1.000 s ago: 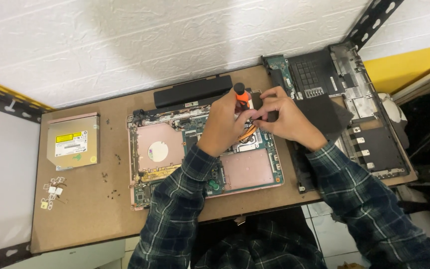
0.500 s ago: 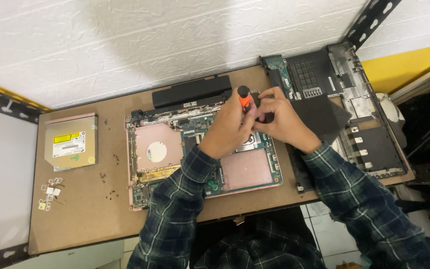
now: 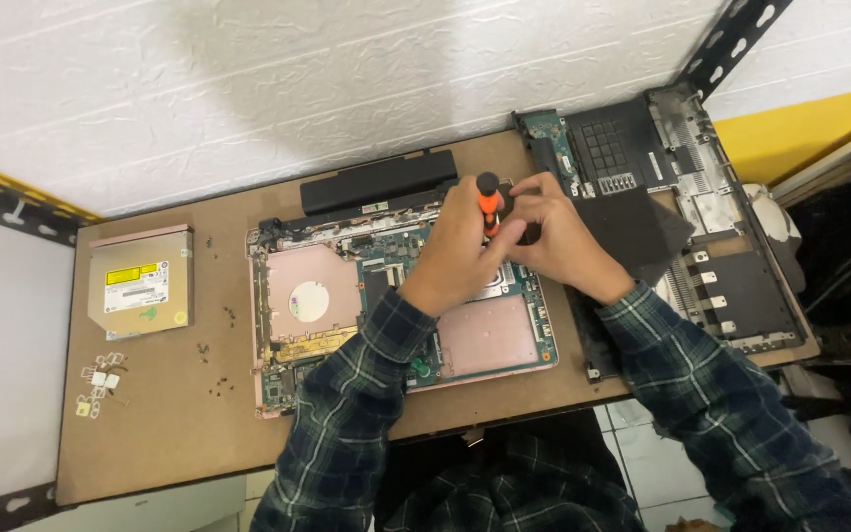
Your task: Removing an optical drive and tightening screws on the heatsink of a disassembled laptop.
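Note:
An opened pink laptop base (image 3: 327, 296) with its circuit board bare lies in the middle of the brown table (image 3: 169, 433). My left hand (image 3: 455, 256) grips an orange and black screwdriver (image 3: 489, 202) held upright over the board's far right part. My right hand (image 3: 558, 236) rests beside it, fingers curled against the screwdriver's shaft and the board. What the tip touches is hidden by my hands. Both arms wear dark plaid sleeves.
A black battery bar (image 3: 376, 180) lies behind the laptop. A silver optical drive (image 3: 140, 281) sits at the left, with small white clips (image 3: 98, 379) and loose screws (image 3: 219, 384) near it. A removed black bottom cover (image 3: 701, 217) lies at the right by a yellow wall.
The hands and screwdriver have stayed over the same spot on the board; the screwdriver handle has shifted slightly. The view has drifted a little.

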